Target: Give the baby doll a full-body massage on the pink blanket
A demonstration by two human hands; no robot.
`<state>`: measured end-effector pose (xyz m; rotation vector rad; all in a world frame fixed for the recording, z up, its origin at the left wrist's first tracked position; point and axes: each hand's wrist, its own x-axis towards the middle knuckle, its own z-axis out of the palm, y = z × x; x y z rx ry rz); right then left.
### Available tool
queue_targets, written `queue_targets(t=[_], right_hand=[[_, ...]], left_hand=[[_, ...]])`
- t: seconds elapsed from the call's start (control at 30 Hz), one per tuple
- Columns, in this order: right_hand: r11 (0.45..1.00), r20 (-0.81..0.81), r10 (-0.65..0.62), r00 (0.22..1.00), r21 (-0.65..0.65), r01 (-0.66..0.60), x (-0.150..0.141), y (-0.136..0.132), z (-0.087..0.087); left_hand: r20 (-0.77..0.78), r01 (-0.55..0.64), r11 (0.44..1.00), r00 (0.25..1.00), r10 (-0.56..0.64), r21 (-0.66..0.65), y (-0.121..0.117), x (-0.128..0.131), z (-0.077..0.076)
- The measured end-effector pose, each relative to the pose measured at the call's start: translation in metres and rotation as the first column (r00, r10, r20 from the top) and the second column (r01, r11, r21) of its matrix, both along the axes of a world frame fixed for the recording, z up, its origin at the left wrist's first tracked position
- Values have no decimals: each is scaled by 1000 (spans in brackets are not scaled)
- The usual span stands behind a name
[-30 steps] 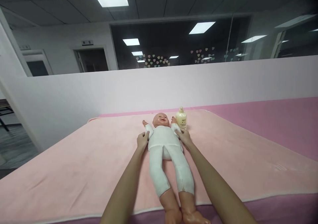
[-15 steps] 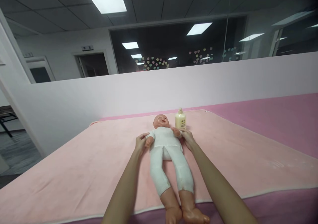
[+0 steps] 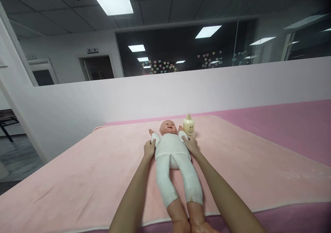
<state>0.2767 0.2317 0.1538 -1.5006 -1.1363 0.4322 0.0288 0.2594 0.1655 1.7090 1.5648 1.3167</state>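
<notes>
The grip of the left hand (image 3: 149, 148) is closed on one white sleeve of the doll (image 3: 172, 147), and the grip of the right hand (image 3: 191, 145) is closed on the other sleeve. Both hands are at the sides of the doll's body, at the height of its chest. From the hands, the two forearms come back toward the wearer and spread apart, one on each side of the doll's legs. The doll lies on its back on the pink blanket (image 3: 108, 174), with head far and feet near; its small hands point up and outward. The bottle (image 3: 189, 126) stands just beyond the right hand, beside the doll's head.
</notes>
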Motion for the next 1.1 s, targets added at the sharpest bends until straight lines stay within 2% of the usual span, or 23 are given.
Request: queue_targets(t=[0.07,0.13,0.2,0.23,0.3,0.43,0.57,0.63,0.8,0.87,0.97,1.03,1.1], right_hand=[[1000,38,-24,999,-13,24,0,1,0],[1000,8,3,1000,-3,-3,1,0,0],[997,-127,82,988,20,-80,4,-3,0],[991,-229,132,964,37,-127,6,-4,0],[977,-433,213,876,75,-201,9,-6,0],[951,-629,298,718,128,-282,14,-5,-2],[935,-669,349,656,197,-296,15,-3,-4],[929,-653,365,664,206,-307,15,-4,-3],[933,-637,356,684,206,-295,12,-3,-1],[943,-570,332,751,186,-276,11,-2,-2],[973,-376,231,897,106,-206,7,2,-5],[992,-229,122,966,38,-116,5,4,-4],[999,-119,43,992,-4,-44,3,6,-3]], left_hand=[[-36,-32,999,999,33,32,1,1,-2],[31,27,999,999,-28,25,-1,0,-3],[197,169,986,966,-168,9,-4,-2,-2],[290,247,969,926,-241,14,-6,-3,-2],[430,352,935,839,-333,37,-9,-6,0],[538,353,936,786,-303,12,-9,-10,-1],[636,341,939,717,-285,36,-6,-10,-3],[623,341,940,730,-281,25,-7,-8,-2],[479,328,944,822,-307,42,-10,-4,4],[377,299,954,884,-278,2,-10,-5,4],[190,204,977,963,-191,-54,-8,-7,3],[90,159,987,984,-156,-33,-6,-7,3],[33,131,991,991,-131,1,-5,-6,2]])
